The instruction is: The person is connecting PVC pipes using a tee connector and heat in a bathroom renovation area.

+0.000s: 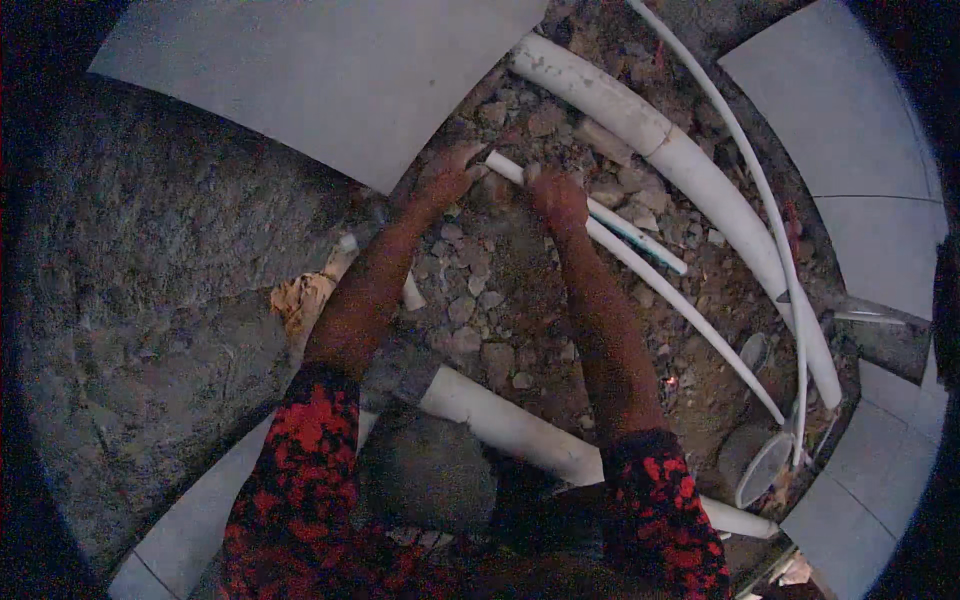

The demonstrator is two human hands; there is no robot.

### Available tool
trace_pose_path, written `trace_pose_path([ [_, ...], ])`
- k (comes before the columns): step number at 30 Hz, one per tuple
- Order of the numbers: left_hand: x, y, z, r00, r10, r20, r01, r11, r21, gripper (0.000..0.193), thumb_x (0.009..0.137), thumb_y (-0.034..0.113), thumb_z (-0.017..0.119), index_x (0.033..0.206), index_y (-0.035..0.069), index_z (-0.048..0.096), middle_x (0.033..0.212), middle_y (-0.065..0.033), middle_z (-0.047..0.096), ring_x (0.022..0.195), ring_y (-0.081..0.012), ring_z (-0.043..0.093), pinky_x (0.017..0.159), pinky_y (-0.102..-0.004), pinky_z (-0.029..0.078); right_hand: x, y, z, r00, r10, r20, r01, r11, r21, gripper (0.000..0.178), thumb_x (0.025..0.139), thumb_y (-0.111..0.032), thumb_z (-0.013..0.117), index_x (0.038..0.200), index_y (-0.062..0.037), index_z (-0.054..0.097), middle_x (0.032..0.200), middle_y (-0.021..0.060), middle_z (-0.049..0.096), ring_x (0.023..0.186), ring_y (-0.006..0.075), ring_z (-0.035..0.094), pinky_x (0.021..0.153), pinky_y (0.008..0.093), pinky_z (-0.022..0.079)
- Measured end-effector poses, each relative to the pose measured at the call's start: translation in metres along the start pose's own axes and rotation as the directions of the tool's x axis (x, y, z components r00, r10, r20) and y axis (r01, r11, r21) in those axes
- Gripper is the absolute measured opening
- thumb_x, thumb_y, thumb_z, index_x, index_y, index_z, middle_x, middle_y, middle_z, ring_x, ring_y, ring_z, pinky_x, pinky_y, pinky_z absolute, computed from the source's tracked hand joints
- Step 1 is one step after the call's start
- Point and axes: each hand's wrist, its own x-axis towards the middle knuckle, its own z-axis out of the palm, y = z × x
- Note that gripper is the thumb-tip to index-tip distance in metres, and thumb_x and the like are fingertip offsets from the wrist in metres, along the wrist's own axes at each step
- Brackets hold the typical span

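My right hand (557,203) is closed around a thin white pipe (507,168), whose cut end points up and to the left. Just left of that end is my left hand (452,172), its fingers drawn together; whatever they hold, if anything, is too dark to make out. Beyond my right hand, a short white pipe with a greenish stripe (640,242) and a longer thin white pipe (690,310) run down to the right over the rubble. I cannot tell which of these joins the piece in my grip.
Broken stones (470,290) and dirt lie under my arms. A thick white pipe (690,165) and a thin curved pipe (745,150) arc along the right. Another thick pipe (510,420) crosses near me. Pale tiles (300,80) border the trench; crumpled brown paper (300,300) lies left.
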Motion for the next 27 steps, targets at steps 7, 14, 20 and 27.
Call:
trace_pose_path([
  [7, 0.006, 0.005, -0.004, 0.984, -0.097, 0.15, 0.063, 0.974, 0.217, 0.053, 0.084, 0.035, 0.056, 0.128, 0.008, 0.043, 0.125, -0.0157, 0.051, 0.11, -0.036, 0.051, 0.094, -0.0459, 0.04, 0.012, -0.008, -0.001, 0.935, 0.288, 0.206, -0.293, 0.956, -0.004, 0.033, 0.086, -0.033, 0.048, 0.085, -0.0037, 0.063, 0.086, 0.0189, 0.062, 0.079, 0.0324, 0.062, 0.065, 0.0462, 0.051],
  [14, -0.027, 0.002, -0.013, 0.923, -0.325, 0.205, 0.286, 0.937, 0.201, 0.063, 0.083, 0.039, 0.056, 0.131, 0.002, 0.038, 0.124, -0.0228, 0.048, 0.113, -0.0369, 0.048, 0.096, -0.0453, 0.038, 0.015, -0.02, -0.009, 0.955, 0.214, 0.205, -0.226, 0.974, 0.034, 0.045, 0.089, -0.039, 0.04, 0.085, -0.0012, 0.063, 0.091, 0.0208, 0.063, 0.078, 0.0346, 0.063, 0.069, 0.0451, 0.051],
  [20, -0.09, 0.119, -0.05, 0.821, -0.458, 0.34, 0.528, 0.836, -0.147, 0.069, 0.087, 0.05, 0.047, 0.133, -0.001, 0.035, 0.131, -0.0262, 0.039, 0.124, -0.0365, 0.037, 0.103, -0.0434, 0.03, 0.004, -0.023, -0.037, 0.92, 0.285, 0.268, -0.311, 0.949, 0.057, 0.048, 0.091, -0.044, 0.037, 0.109, -0.0038, 0.056, 0.096, 0.0212, 0.062, 0.083, 0.0346, 0.062, 0.071, 0.0479, 0.05],
  [27, -0.172, 0.189, -0.075, 0.877, -0.407, 0.256, 0.463, 0.857, -0.225, 0.056, 0.092, 0.043, 0.044, 0.127, 0.001, 0.043, 0.115, -0.0245, 0.054, 0.11, -0.0336, 0.051, 0.095, -0.0436, 0.038, 0.005, -0.036, -0.012, 0.955, -0.235, -0.179, 0.225, 0.971, -0.076, 0.056, 0.086, -0.04, 0.052, 0.131, -0.0102, 0.037, 0.12, 0.0177, 0.049, 0.107, 0.0347, 0.051, 0.077, 0.0512, 0.046],
])
